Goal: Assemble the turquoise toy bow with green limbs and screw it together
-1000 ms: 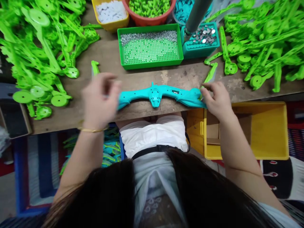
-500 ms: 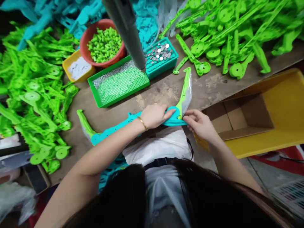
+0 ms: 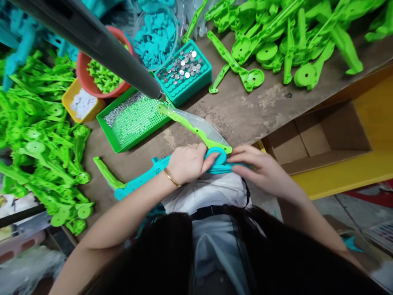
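I find the teal plastic frame [image 3: 144, 177] along the wooden workbench's [image 3: 242, 110] near edge. My left hand [image 3: 187, 164] is closed over its round joint, apparently steadying the clear-finned green limb [image 3: 198, 131]. My right hand [image 3: 265, 170] extends fingers at that end; whether they pinch, I cannot tell.

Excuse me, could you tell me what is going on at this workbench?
Someone is handling a long turquoise plastic piece at the bench's near edge. The left hand holds it near one round end; the right hand's fingers are at that same end, though whether they grip it is unclear. A green arm with a clear panel angles out from there, and another green arm sticks out at the far end.
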`<state>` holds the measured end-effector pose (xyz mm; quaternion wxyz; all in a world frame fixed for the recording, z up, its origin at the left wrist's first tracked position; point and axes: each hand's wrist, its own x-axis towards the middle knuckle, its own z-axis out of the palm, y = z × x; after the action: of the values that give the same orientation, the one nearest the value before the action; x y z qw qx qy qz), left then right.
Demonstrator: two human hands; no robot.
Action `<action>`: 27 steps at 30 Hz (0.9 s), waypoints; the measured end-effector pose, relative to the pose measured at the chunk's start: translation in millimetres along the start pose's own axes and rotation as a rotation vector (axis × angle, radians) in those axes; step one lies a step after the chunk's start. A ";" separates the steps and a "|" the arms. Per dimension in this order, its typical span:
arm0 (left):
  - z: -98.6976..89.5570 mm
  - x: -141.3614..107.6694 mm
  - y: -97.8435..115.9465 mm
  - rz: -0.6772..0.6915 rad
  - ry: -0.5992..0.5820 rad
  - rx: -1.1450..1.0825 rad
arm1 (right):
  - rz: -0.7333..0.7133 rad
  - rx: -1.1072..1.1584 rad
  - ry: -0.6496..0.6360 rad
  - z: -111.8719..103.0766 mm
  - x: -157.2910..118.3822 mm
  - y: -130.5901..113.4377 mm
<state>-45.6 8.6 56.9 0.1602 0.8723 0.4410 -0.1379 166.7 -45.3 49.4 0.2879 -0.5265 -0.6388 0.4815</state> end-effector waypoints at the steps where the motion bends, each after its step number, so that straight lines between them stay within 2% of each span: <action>1: -0.6 0.8 -0.6 -0.005 0.009 0.000 | -0.035 -0.024 -0.056 0.2 -5.8 1.1; 4: -0.9 2.6 -0.3 -0.006 0.026 -0.001 | -0.055 -0.029 -0.104 4.1 -11.3 5.9; 6: -0.8 3.0 -0.2 -0.003 0.032 -0.005 | -0.006 0.010 -0.061 7.8 -9.9 9.3; 8: -0.8 2.8 -1.1 -0.004 0.045 -0.016 | 0.102 0.099 -0.001 12.0 -9.0 12.3; 12: -1.6 2.1 -4.8 -0.049 0.081 -0.049 | 0.316 0.413 0.102 24.9 -9.1 17.4; 15: -3.4 2.2 -6.8 -0.088 0.125 -0.106 | 0.357 0.729 0.221 36.4 -8.8 21.4; 17: -4.5 2.7 -7.2 -0.092 0.134 -0.144 | 0.371 0.867 0.238 41.4 -9.1 23.6; 19: -4.5 3.9 -6.9 -0.076 0.120 -0.152 | 0.385 0.889 0.261 43.8 -9.6 24.7; 24: -1.2 9.6 -4.8 -0.101 0.105 -0.103 | 0.364 0.840 0.464 47.1 -6.2 25.1; 27: -1.3 12.8 -4.8 -0.135 0.101 -0.096 | 0.352 0.877 0.458 52.4 -2.0 27.4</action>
<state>-42.1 21.0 52.5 0.1698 0.8378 0.5122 -0.0827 132.2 -64.0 5.1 0.5282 -0.5479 -0.1997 0.6172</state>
